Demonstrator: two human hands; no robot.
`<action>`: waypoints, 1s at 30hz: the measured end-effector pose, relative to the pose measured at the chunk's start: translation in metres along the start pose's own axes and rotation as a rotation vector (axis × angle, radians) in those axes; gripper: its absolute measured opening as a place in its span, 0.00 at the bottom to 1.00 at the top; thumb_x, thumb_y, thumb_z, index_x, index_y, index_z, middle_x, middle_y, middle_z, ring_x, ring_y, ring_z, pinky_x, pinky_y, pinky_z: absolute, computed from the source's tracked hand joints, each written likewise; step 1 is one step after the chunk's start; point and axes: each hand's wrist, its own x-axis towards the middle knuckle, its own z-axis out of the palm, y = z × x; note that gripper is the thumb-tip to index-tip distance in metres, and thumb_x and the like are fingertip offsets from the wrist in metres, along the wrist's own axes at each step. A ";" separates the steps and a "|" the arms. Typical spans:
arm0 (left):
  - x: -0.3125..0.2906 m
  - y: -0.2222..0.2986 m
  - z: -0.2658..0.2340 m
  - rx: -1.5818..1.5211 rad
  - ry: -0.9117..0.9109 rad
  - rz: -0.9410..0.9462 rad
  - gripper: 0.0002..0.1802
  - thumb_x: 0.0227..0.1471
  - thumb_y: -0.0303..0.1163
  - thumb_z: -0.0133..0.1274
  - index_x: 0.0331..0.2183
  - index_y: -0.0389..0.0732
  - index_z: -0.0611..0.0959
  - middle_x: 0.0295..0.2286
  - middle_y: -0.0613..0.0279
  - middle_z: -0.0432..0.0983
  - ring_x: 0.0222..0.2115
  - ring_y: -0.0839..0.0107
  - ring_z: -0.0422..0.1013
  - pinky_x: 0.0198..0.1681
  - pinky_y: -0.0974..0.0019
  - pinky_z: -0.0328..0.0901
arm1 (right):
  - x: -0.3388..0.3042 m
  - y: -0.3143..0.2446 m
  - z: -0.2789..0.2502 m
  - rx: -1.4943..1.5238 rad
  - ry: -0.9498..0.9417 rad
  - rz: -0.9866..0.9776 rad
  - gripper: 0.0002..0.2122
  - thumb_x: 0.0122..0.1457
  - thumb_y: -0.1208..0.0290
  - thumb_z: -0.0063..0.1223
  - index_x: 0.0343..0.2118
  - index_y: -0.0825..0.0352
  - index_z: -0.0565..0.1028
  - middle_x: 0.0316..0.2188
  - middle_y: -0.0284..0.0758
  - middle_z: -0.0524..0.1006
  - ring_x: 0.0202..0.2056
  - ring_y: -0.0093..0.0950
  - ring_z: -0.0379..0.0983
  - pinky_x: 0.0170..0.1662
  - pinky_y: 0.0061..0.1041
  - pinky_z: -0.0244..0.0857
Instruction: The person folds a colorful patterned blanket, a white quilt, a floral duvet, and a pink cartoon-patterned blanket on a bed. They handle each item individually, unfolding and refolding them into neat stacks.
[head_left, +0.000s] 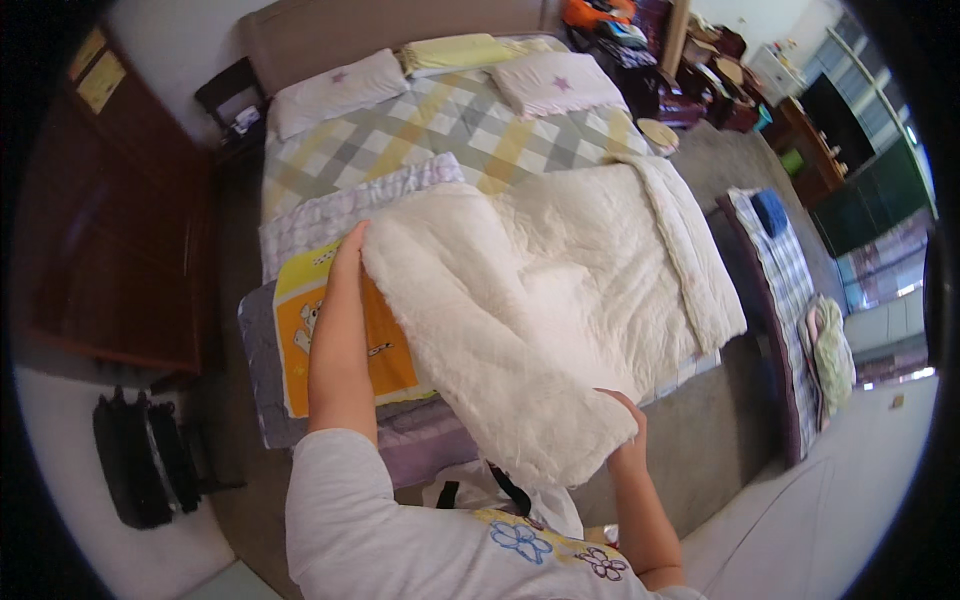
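Note:
A thick cream-white quilt [610, 250] lies bunched over the foot end of the bed, its near part lifted toward me. My left hand [354, 240] grips its left edge with the arm stretched forward; most of the fingers are hidden behind the fabric. My right hand [626, 430] is closed on the near right corner, close to my body. Between the hands the quilt sags in a broad fold. Beneath and left of it lie an orange and yellow blanket [295, 345] with a cartoon animal, and a pale purple patterned cover [300, 225].
The bed [450, 125] has a checked yellow, grey and white sheet and several pillows [345, 90] by the headboard. At the right stands a narrow bench [780, 290] with folded bedding. A dark wardrobe [120, 230] is at the left, above a black bag [140, 460].

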 end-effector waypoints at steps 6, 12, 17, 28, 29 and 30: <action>-0.008 0.075 0.082 0.305 0.240 0.307 0.26 0.45 0.44 0.49 0.42 0.35 0.74 0.35 0.56 0.73 0.32 0.65 0.69 0.34 0.62 0.64 | -0.027 0.000 0.024 -0.150 0.131 -0.047 0.12 0.49 0.74 0.49 0.37 0.72 0.74 0.35 0.35 0.75 0.38 0.23 0.70 0.42 0.23 0.62; -0.141 0.189 0.097 0.472 0.185 0.620 0.25 0.46 0.38 0.51 0.42 0.29 0.73 0.32 0.54 0.74 0.28 0.65 0.70 0.31 0.65 0.64 | -0.054 0.012 0.016 0.393 0.170 0.239 0.11 0.54 0.72 0.46 0.40 0.69 0.72 0.36 0.34 0.74 0.38 0.24 0.71 0.44 0.23 0.63; -0.136 0.134 0.052 0.184 0.035 0.388 0.28 0.46 0.38 0.53 0.47 0.34 0.70 0.37 0.54 0.72 0.33 0.62 0.71 0.35 0.63 0.65 | -0.088 0.105 0.014 0.599 0.083 0.456 0.14 0.56 0.75 0.41 0.46 0.68 0.68 0.44 0.35 0.71 0.45 0.25 0.66 0.47 0.24 0.61; -0.084 0.070 0.024 -0.209 0.046 -0.044 0.23 0.44 0.34 0.51 0.43 0.34 0.72 0.39 0.49 0.72 0.41 0.54 0.69 0.46 0.56 0.64 | -0.077 0.120 0.024 0.061 -0.353 0.245 0.17 0.50 0.81 0.42 0.45 0.67 0.71 0.45 0.35 0.71 0.49 0.25 0.64 0.52 0.23 0.54; -0.090 0.077 0.051 -0.168 0.009 -0.029 0.23 0.44 0.35 0.50 0.42 0.34 0.72 0.39 0.49 0.72 0.40 0.54 0.69 0.47 0.56 0.63 | -0.078 0.142 0.014 0.104 -0.289 0.303 0.18 0.50 0.74 0.46 0.46 0.66 0.69 0.43 0.35 0.72 0.47 0.27 0.65 0.50 0.25 0.57; -0.100 0.086 0.087 -0.127 -0.031 -0.015 0.23 0.44 0.36 0.50 0.42 0.34 0.72 0.39 0.49 0.72 0.40 0.55 0.69 0.47 0.56 0.63 | -0.078 0.161 0.005 0.270 -0.208 0.398 0.19 0.51 0.72 0.47 0.47 0.66 0.68 0.44 0.35 0.72 0.47 0.28 0.65 0.50 0.26 0.57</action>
